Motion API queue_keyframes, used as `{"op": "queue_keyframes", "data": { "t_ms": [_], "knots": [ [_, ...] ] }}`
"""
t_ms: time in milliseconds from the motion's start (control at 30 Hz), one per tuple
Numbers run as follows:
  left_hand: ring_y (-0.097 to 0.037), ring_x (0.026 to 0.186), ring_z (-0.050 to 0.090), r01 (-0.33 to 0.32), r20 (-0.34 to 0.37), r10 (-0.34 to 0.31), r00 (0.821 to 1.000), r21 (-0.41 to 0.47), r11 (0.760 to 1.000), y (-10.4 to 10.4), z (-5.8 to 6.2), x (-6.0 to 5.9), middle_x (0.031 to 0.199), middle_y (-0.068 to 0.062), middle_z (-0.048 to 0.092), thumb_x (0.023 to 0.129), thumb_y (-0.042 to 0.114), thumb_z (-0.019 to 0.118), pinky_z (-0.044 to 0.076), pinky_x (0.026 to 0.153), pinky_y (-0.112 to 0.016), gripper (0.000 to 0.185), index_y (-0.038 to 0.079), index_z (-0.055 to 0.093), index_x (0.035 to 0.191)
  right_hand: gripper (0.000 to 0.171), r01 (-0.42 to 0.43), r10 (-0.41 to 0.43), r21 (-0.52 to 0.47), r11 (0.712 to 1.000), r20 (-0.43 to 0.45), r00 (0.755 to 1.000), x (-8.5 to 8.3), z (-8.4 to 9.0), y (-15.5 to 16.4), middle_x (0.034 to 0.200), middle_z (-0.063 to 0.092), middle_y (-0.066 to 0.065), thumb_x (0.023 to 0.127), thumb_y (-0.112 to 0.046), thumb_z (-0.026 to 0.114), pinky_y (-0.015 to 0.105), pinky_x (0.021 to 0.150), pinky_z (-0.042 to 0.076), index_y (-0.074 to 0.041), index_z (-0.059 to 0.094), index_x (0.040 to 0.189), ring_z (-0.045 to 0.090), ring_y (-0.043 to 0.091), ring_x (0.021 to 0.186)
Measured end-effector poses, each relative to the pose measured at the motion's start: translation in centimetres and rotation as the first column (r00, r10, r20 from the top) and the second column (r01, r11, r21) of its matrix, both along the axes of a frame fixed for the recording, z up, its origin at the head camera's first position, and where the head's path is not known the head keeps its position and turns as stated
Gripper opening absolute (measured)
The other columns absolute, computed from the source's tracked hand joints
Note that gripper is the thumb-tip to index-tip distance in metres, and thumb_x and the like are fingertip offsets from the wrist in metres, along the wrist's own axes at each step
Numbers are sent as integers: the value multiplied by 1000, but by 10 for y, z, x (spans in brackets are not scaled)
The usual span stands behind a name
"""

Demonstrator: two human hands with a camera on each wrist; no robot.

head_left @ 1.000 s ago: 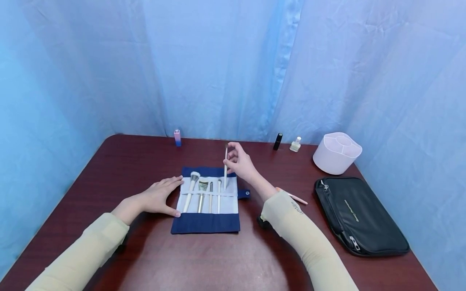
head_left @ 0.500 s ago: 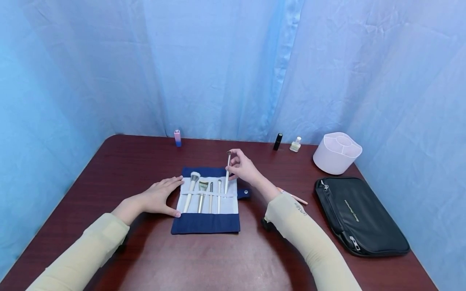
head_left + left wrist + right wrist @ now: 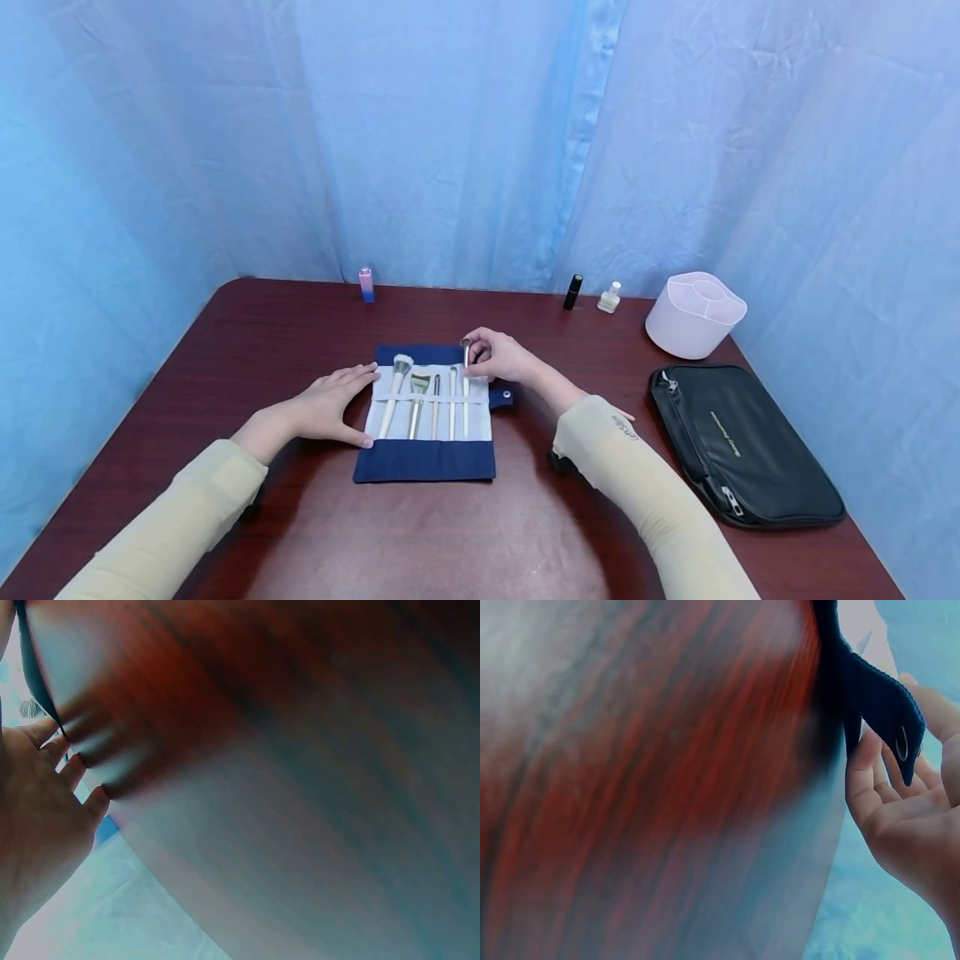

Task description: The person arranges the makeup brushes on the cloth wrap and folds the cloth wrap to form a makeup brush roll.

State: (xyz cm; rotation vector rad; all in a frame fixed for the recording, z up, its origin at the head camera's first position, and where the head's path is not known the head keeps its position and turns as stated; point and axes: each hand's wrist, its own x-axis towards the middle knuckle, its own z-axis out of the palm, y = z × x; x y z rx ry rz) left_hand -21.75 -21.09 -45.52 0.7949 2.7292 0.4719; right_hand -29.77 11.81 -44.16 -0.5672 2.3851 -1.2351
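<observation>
Head view: the brush roll (image 3: 423, 417) lies open at mid-bench. The left hand (image 3: 326, 406), fingers spread flat, presses its left edge. The right hand (image 3: 501, 358) pinches the thin brush (image 3: 466, 387) near its bristle end; the handle sits under the roll's strap, rightmost of five brushes. The black pouch (image 3: 742, 446) lies at the bench's right edge. Right wrist view alone shows the snap tab (image 3: 889, 712) touching the fingers (image 3: 864, 769). Left wrist view is blurred, showing only flat fingers.
</observation>
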Motion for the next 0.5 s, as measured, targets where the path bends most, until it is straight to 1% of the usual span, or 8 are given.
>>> {"op": "queue_keyframes", "data": {
  "t_ms": [133, 200, 367, 500],
  "knots": [
    [-34, 143, 17, -2, 1, 2, 1000, 3, 1000, 0, -1, 0, 158, -9, 16, 70, 67, 69, 18, 109, -62, 110, 11, 21, 151, 47, -86, 86, 49, 995, -8, 996, 2, 1, 1, 94, 62, 6, 81, -17, 76, 31, 56, 51, -8, 53, 121, 60, 16, 73],
    [-36, 142, 17, -1, -3, 1, 1000, 5, 1000, 0, 0, 0, 157, -10, 17, 70, 67, 69, 18, 108, -63, 110, 10, 22, 151, 42, -120, 122, 76, 990, -26, 992, 3, 0, 2, 91, 62, 5, 81, -18, 76, 28, 58, 50, -7, 56, 117, 59, 15, 72],
    [-36, 142, 17, 0, -3, 0, 1000, 1, 1000, 1, 0, 0, 157, -11, 17, 70, 67, 68, 18, 108, -63, 110, 10, 22, 151, 36, -182, 191, 132, 974, -58, 980, 5, -3, 3, 89, 63, 2, 81, -20, 75, 24, 66, 48, -9, 61, 112, 58, 12, 76],
    [-36, 142, 17, 3, 1, -3, 1000, -2, 1000, 0, -1, -1, 157, -11, 17, 70, 69, 67, 18, 108, -63, 110, 10, 22, 151, 31, -219, 234, 178, 959, -69, 970, 7, -4, 3, 90, 63, 0, 83, -23, 73, 24, 69, 48, -11, 62, 110, 57, 13, 78]
  ]
}}
